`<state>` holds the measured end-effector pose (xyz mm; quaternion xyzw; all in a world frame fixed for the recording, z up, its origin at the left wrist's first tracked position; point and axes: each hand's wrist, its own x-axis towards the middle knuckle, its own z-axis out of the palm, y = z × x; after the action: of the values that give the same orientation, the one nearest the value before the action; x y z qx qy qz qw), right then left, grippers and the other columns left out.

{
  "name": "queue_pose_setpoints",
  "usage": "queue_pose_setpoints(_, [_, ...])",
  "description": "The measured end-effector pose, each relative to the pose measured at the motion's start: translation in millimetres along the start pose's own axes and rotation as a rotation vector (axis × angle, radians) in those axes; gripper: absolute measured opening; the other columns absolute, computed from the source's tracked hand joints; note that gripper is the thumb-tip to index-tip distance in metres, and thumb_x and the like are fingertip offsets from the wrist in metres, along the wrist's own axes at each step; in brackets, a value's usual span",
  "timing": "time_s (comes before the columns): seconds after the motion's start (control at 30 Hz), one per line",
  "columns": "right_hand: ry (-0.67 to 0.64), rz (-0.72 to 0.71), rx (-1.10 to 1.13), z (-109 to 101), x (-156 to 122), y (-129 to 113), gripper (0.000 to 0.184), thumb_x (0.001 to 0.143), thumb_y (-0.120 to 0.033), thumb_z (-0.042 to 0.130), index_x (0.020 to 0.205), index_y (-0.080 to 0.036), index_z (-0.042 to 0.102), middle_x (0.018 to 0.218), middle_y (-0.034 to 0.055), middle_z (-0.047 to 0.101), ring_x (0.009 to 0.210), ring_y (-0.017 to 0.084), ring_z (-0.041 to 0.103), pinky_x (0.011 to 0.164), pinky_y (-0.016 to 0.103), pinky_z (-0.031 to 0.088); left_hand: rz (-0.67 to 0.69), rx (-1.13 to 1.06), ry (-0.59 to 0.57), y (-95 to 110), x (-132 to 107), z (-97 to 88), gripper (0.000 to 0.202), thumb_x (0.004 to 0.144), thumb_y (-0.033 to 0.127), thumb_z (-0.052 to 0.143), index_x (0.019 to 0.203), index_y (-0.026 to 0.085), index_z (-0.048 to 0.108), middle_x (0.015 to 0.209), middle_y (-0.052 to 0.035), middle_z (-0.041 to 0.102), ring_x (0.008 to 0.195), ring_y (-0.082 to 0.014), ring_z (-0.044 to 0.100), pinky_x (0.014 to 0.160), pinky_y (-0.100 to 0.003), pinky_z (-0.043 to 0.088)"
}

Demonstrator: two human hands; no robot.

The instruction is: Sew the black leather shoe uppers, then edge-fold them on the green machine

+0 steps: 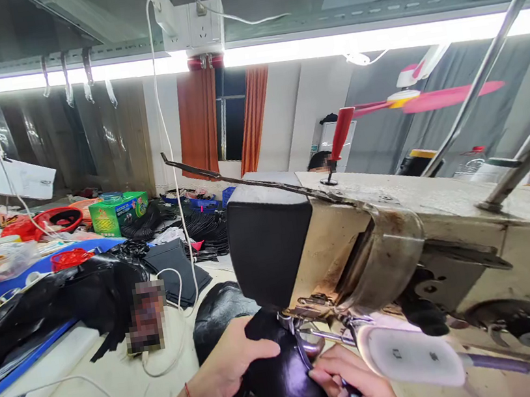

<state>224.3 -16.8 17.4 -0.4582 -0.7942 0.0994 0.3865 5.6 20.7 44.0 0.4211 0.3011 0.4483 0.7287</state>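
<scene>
A black leather-like piece (290, 379) lies under the head of a sewing machine (366, 256), its edge close to the needle area. My left hand (236, 360) is closed on its left side, thumb on top and fingers mostly hidden underneath. At the right edge, my right hand (353, 383) pinches the same piece just below the metal presser parts. Something small, dark and shiny shows among the right fingers; its kind cannot be made out. A glowing white lamp (410, 355) sits just right of this hand. More black material (221, 306) bulges up behind the left hand.
On the left are a white power strip (48, 373), a blurred-out object with a white cable, black sheets (176, 270) and a blue tray (47, 262). Farther back stands a green box (119, 212). A pink fan (452, 95) and a metal rod (487, 95) rise above the machine.
</scene>
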Motion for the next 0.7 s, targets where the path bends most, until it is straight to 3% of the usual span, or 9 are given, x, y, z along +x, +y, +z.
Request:
queue_pose_setpoints(0.13, [-0.001, 0.013, -0.084, 0, 4, -9, 0.021, 0.085, -0.035, 0.056, 0.08, -0.022, 0.071, 0.081, 0.0064, 0.073, 0.08, 0.022, 0.069, 0.076, 0.028, 0.054, 0.135, -0.318, 0.209, -46, -13, 17.4, 0.053, 0.063, 0.046, 0.076, 0.104, 0.013, 0.065, 0.102, -0.012, 0.073, 0.098, -0.0293, 0.066, 0.088, -0.039, 0.05])
queue_pose_setpoints(0.2, [-0.03, 0.079, -0.105, -5, 6, -13, 0.024, 0.083, -0.04, 0.056, 0.076, -0.023, 0.071, 0.079, 0.0061, 0.073, 0.079, 0.023, 0.068, 0.076, 0.029, 0.054, 0.124, -0.216, 0.295, -70, -19, 25.9, 0.068, 0.053, 0.052, 0.082, 0.106, 0.013, 0.063, 0.104, -0.0147, 0.072, 0.102, -0.0328, 0.065, 0.092, -0.04, 0.049])
queue_pose_setpoints(0.3, [-0.068, 0.285, -0.117, -19, 9, -15, 0.028, 0.077, -0.048, 0.06, 0.069, -0.024, 0.071, 0.072, 0.0051, 0.072, 0.074, 0.024, 0.067, 0.07, 0.03, 0.054, 0.05, 0.021, 0.429, -88, -25, 31.8, 0.069, 0.049, 0.047, 0.084, 0.104, 0.011, 0.064, 0.101, -0.0167, 0.073, 0.1, -0.0339, 0.065, 0.09, -0.039, 0.05])
queue_pose_setpoints(0.43, [-0.131, 0.489, 0.093, -36, 8, -10, 0.028, 0.069, -0.05, 0.067, 0.063, -0.023, 0.069, 0.062, 0.0024, 0.067, 0.065, 0.023, 0.064, 0.065, 0.031, 0.054, 0.025, 0.122, 0.491, -82, -27, 31.9, 0.062, 0.053, 0.044, 0.082, 0.101, 0.009, 0.065, 0.096, -0.0168, 0.073, 0.094, -0.0326, 0.067, 0.084, -0.038, 0.052])
queue_pose_setpoints(0.53, [-0.019, 0.549, 0.256, -36, 5, -8, 0.026, 0.065, -0.048, 0.07, 0.064, -0.022, 0.069, 0.063, 0.002, 0.067, 0.068, 0.023, 0.063, 0.069, 0.033, 0.054, 0.032, 0.141, 0.494, -74, -25, 31.3, 0.058, 0.054, 0.041, 0.082, 0.099, 0.01, 0.065, 0.094, -0.0152, 0.074, 0.093, -0.032, 0.067, 0.083, -0.037, 0.051])
queue_pose_setpoints(0.7, [0.163, 0.565, 0.364, -22, 3, -9, 0.027, 0.062, -0.048, 0.073, 0.064, -0.021, 0.068, 0.064, 0.0021, 0.066, 0.074, 0.024, 0.062, 0.075, 0.034, 0.053, 0.145, 0.117, 0.382, -60, -19, 30.8, 0.049, 0.058, 0.038, 0.08, 0.096, 0.011, 0.066, 0.093, -0.0125, 0.074, 0.091, -0.0292, 0.067, 0.084, -0.036, 0.051])
